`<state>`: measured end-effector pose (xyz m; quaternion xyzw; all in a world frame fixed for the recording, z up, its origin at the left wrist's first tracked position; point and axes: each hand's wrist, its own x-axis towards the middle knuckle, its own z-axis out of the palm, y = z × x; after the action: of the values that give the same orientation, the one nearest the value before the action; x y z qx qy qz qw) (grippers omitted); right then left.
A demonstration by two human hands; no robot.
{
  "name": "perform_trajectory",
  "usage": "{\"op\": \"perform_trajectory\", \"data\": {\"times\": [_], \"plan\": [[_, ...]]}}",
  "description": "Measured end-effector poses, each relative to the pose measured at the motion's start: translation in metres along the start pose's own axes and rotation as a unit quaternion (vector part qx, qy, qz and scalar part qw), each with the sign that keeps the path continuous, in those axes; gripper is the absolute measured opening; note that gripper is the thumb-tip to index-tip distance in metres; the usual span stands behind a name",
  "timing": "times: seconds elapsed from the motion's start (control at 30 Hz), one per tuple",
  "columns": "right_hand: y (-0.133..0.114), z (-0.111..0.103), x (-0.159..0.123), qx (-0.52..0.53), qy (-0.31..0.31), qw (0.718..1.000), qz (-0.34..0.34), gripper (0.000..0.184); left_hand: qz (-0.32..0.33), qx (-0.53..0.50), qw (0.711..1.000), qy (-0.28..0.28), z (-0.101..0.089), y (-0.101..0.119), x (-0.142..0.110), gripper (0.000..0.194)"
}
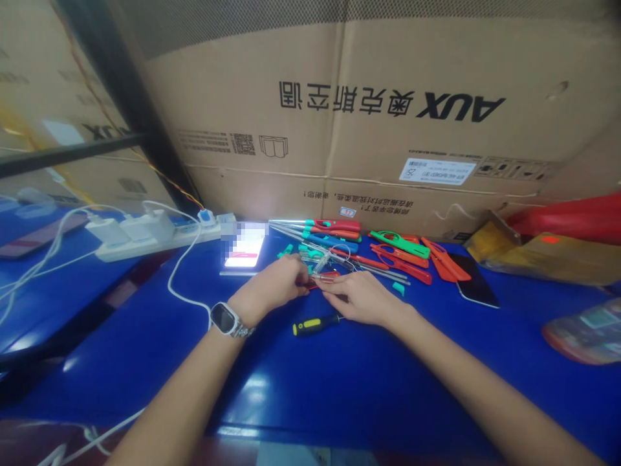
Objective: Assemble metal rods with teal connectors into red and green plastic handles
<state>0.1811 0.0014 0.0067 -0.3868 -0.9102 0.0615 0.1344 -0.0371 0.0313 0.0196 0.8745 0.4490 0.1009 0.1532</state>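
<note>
Above a blue desk (291,388), a person's left hand (287,283), with a watch (224,318) at its wrist, and right hand (359,296) meet, fingertips narrowed on a red lighter casing (330,276) held between them. A black-and-yellow screwdriver (314,325) lies nearer the viewer; beyond are colorful stick lighters (339,225), between a lit phone (247,246) at left and a dark phone (473,290) at right.

Obst. fwd: lighters (349,246), cardbd box (334,139)
</note>
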Motion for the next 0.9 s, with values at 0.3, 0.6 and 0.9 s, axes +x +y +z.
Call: {"op": "perform_trajectory", "data": {"times": [0.3, 0.6, 0.9], "plan": [[0.0018, 0.0013, -0.0008, -0.007, 0.015, 1.000, 0.010, 0.035, 0.000, 0.019, 1.000, 0.009, 0.0010, 0.0010, 0.0001, 0.005], [0.0000, 0.0011, -0.0026, -0.005, 0.015, 1.000, 0.004, 0.034, 0.011, 0.019, 1.000, 0.013, 0.0005, 0.0027, 0.0002, 0.001], [0.0081, 0.0080, -0.0039, 0.074, 0.037, 0.996, 0.026, 0.034, 0.017, 0.019, 1.000, 0.017, 0.0014, 0.0060, 0.0016, 0.005]]}}
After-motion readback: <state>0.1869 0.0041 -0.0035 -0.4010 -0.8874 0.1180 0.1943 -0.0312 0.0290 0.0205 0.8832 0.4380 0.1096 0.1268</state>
